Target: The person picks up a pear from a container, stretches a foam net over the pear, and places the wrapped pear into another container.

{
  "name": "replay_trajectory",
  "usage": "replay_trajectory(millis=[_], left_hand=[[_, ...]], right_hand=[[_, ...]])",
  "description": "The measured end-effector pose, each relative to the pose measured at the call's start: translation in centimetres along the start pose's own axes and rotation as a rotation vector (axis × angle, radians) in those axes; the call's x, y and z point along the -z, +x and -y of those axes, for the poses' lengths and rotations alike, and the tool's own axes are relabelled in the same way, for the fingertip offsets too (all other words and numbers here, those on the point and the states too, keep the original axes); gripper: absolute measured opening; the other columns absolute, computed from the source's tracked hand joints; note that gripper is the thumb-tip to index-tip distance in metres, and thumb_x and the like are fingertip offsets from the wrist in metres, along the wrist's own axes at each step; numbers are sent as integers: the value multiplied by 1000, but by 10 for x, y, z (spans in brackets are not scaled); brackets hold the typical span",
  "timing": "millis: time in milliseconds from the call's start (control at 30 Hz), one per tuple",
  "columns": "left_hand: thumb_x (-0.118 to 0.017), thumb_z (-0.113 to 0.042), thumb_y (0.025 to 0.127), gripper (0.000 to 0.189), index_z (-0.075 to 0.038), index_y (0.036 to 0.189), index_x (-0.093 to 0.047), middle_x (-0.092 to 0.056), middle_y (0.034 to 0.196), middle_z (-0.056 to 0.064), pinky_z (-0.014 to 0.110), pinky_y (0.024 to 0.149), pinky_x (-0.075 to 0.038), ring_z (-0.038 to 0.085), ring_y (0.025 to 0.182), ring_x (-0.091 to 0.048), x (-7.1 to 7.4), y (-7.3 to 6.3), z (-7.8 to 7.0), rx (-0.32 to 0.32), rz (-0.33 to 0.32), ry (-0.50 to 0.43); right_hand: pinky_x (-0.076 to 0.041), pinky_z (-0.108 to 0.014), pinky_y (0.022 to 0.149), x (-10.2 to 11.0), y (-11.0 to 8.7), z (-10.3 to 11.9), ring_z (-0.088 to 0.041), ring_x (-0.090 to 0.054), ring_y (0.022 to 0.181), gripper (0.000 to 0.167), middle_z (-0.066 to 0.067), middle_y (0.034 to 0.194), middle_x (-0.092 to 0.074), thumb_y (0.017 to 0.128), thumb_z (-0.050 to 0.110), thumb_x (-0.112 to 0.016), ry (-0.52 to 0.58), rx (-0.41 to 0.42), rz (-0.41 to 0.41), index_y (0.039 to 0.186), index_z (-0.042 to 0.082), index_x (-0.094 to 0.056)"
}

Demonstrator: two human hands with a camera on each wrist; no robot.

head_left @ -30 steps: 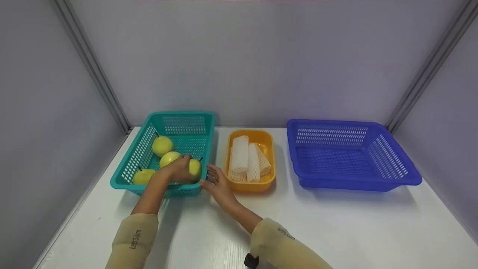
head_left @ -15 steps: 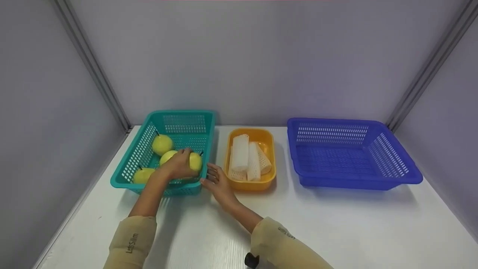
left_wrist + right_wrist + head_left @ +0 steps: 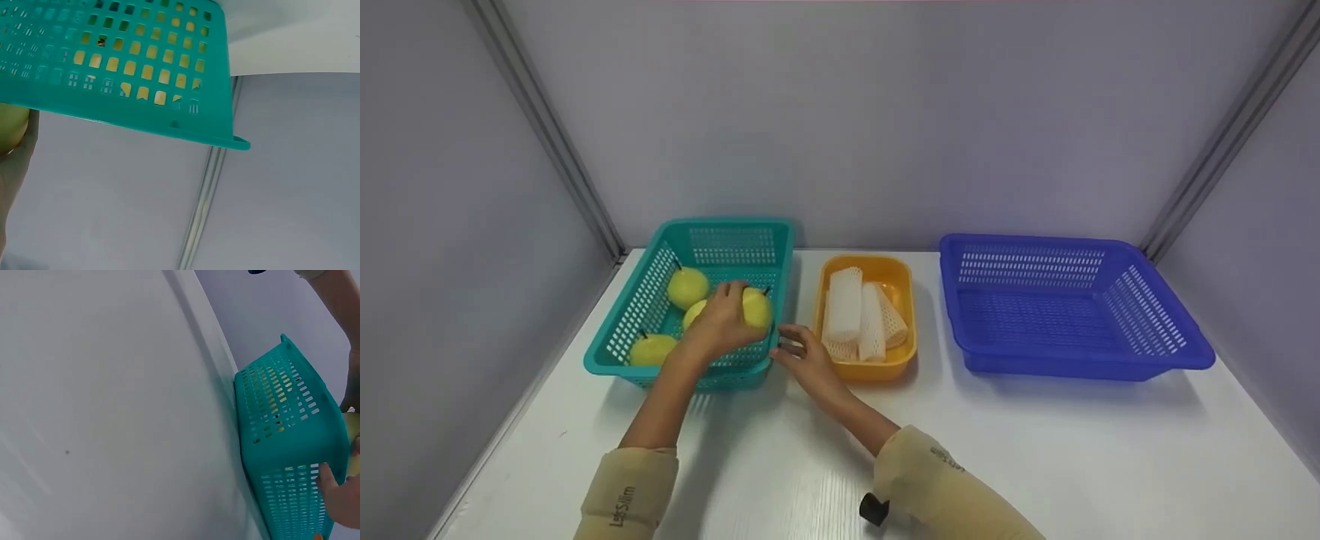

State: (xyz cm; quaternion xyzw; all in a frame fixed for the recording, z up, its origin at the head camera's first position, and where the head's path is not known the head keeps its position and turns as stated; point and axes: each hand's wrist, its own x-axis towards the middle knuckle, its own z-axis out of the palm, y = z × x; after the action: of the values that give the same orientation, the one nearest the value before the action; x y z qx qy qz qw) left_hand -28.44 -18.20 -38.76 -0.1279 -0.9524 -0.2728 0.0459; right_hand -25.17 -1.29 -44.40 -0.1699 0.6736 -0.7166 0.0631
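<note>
My left hand [image 3: 718,324] grips a yellow pear [image 3: 757,309] with a dark stem, held up near the right rim of the teal basket [image 3: 727,223]. In the left wrist view part of that pear [image 3: 11,128] shows above the rim at the left edge. Other yellow pears lie in the basket: one at the back [image 3: 688,288], one at the front left [image 3: 651,350], and one partly hidden behind the left hand [image 3: 694,312]. My right hand [image 3: 810,365] is at the basket's front right corner, fingers loosely extended; in the right wrist view its thumb [image 3: 326,481] is against the basket wall.
Right of the teal basket stands an orange tray [image 3: 877,372] holding several white foam net sleeves [image 3: 844,307]. Farther right is a blue-purple basket [image 3: 1072,364] with slotted sides. All stand on a white table [image 3: 1035,450], with grey panels behind and at both sides.
My left hand has raised the pear from low in the teal basket to about rim height. The right hand has stayed beside the corner, shifting only slightly.
</note>
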Motion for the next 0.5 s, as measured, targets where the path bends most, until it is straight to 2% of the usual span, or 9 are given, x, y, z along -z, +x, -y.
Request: replay_trajectory(millis=[100, 233, 367, 500], left_hand=[[-71, -24, 72, 71, 4, 128, -38, -43, 115, 23, 45, 72, -47, 32, 94, -48, -1, -1, -7, -41, -78, -4], [-71, -25, 72, 70, 4, 127, -39, -44, 115, 22, 46, 73, -47, 33, 96, -48, -2, -2, -20, -64, -164, -11], [-72, -27, 72, 74, 3, 129, -37, -42, 119, 21, 47, 78, -45, 32, 100, -47, -2, -3, -41, -65, -210, -108], [-74, -26, 72, 76, 2, 131, -35, -42, 120, 19, 46, 77, -45, 30, 99, -48, -7, -5, -58, -82, -229, -207]], right_hand=[[-44, -34, 88, 3, -4, 20, -41, -44, 116, 38, -25, 128, -43, 90, 3, -55, -70, 43, -23, 124, -10, -43], [-44, -32, 88, 9, -3, 31, -39, -45, 116, 40, -24, 129, -43, 89, 0, -57, -83, 124, -31, 126, -8, -42], [-44, -31, 89, 18, -2, 41, -34, -46, 116, 48, -19, 132, -41, 87, 0, -59, -74, 212, -32, 130, -4, -39], [-43, -33, 90, 28, -5, 48, -31, -46, 115, 55, -18, 133, -40, 86, 1, -61, -78, 264, -37, 134, -3, -34]])
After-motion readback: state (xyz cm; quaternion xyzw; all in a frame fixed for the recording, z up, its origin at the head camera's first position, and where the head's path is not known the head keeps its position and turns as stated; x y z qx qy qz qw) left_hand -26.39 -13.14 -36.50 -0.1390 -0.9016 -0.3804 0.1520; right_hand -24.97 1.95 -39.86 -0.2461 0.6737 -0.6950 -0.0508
